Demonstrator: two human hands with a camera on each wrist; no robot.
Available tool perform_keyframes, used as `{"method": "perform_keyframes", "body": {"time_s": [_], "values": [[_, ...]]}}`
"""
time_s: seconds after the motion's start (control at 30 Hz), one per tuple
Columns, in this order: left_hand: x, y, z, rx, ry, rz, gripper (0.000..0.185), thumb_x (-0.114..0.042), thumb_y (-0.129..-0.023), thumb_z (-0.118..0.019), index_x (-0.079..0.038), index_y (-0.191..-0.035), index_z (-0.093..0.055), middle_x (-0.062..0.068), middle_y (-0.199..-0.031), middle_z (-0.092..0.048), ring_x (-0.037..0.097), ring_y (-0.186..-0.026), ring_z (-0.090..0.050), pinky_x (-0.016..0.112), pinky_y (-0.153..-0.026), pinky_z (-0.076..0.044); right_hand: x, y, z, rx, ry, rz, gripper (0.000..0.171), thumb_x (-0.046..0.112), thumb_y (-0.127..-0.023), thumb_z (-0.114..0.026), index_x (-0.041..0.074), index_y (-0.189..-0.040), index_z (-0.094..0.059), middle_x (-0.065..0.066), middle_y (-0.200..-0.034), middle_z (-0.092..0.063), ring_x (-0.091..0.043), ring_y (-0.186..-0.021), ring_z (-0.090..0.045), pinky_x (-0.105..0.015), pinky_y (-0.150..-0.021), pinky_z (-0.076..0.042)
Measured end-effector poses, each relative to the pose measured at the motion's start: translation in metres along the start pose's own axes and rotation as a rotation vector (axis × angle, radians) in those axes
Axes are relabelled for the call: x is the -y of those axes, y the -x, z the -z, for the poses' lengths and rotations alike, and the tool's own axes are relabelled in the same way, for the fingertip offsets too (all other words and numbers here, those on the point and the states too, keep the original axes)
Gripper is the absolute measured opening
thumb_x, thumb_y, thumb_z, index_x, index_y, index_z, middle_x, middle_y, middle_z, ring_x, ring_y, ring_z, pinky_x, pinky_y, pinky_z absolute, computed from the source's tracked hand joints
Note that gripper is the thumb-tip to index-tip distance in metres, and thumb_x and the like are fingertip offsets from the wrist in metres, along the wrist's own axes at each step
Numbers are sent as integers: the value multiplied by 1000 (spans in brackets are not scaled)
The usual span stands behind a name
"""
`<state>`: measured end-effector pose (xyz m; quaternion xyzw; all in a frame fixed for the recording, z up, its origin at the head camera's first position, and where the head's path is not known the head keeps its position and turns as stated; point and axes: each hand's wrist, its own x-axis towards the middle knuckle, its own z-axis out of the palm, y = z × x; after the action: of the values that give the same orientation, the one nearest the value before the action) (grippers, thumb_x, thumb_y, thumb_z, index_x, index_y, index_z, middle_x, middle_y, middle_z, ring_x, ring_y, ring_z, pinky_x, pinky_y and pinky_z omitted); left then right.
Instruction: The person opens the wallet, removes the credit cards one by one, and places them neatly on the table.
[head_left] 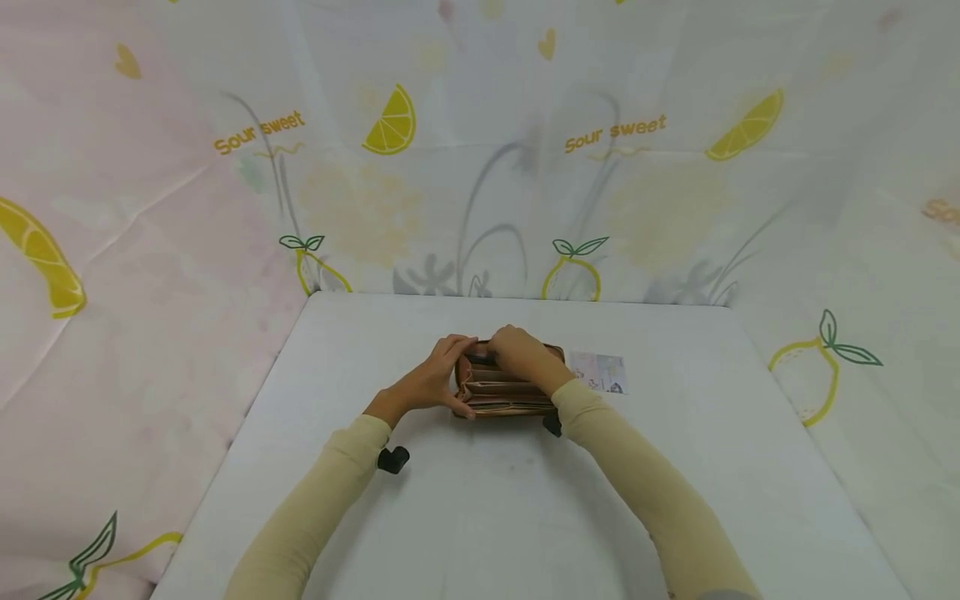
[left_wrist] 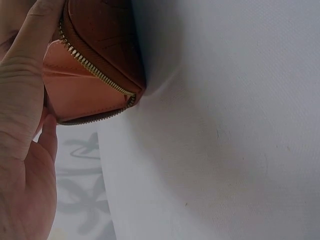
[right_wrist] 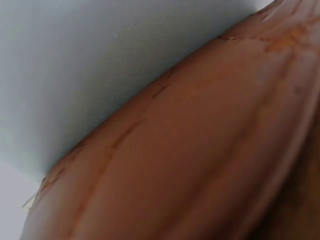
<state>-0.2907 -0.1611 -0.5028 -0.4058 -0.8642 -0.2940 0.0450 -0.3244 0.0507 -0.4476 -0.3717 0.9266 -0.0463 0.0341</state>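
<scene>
A brown zip-around wallet (head_left: 510, 400) lies unzipped near the back of the white table, its pleated compartments spread open toward the head camera. My left hand (head_left: 435, 375) grips its left end, thumb on the near edge and fingers at the far edge. In the left wrist view, brass zipper teeth run round the corner of the wallet (left_wrist: 107, 30) beside the left hand (left_wrist: 22, 110). My right hand (head_left: 519, 352) reaches into the far side of the wallet; its fingertips are hidden. The right wrist view is filled mostly by the wallet's blurred brown leather (right_wrist: 190, 135).
A pale printed paper or card (head_left: 598, 372) lies flat just right of the wallet. Black camera mounts (head_left: 393, 460) show at both wrists. Fabric printed with lemons (head_left: 480, 167) hangs behind and beside the white table (head_left: 480, 517).
</scene>
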Motion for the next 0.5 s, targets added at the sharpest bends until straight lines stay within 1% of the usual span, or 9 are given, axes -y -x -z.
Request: {"method": "perform_keyframes", "body": {"time_s": [0.17,0.33,0.43,0.5], "values": [[0,1,0,-8,-1,-10,126,-54,-56,-90,5,-149,-27,13,-139,-35,27,-125,-33,44,-105,-36,-1,1,0,1,-5,22,22,2,-97,-56,7,-91,-76,-3,-74,-66,-14,-66,-61,-30,-62,-50],[1,1,0,-6,-5,-13,127,-56,-56,-88,5,-149,-27,13,-138,-36,26,-124,-34,43,-105,-36,1,1,0,-1,57,33,18,4,-97,-58,8,-95,-76,-4,-81,-69,-19,-77,-66,-31,-69,-53],[1,1,1,-9,-8,-12,126,-56,-56,-88,4,-149,-27,13,-138,-36,26,-124,-34,43,-105,-36,4,2,0,-13,78,35,16,3,-96,-59,6,-92,-75,-6,-81,-68,-21,-78,-67,-32,-71,-53],[1,2,1,-14,-9,-17,126,-56,-56,-88,5,-149,-28,14,-138,-37,26,-125,-34,44,-105,-36,7,2,-1,-22,75,29,16,2,-96,-60,5,-89,-74,-7,-79,-68,-22,-77,-67,-32,-70,-54]]}}
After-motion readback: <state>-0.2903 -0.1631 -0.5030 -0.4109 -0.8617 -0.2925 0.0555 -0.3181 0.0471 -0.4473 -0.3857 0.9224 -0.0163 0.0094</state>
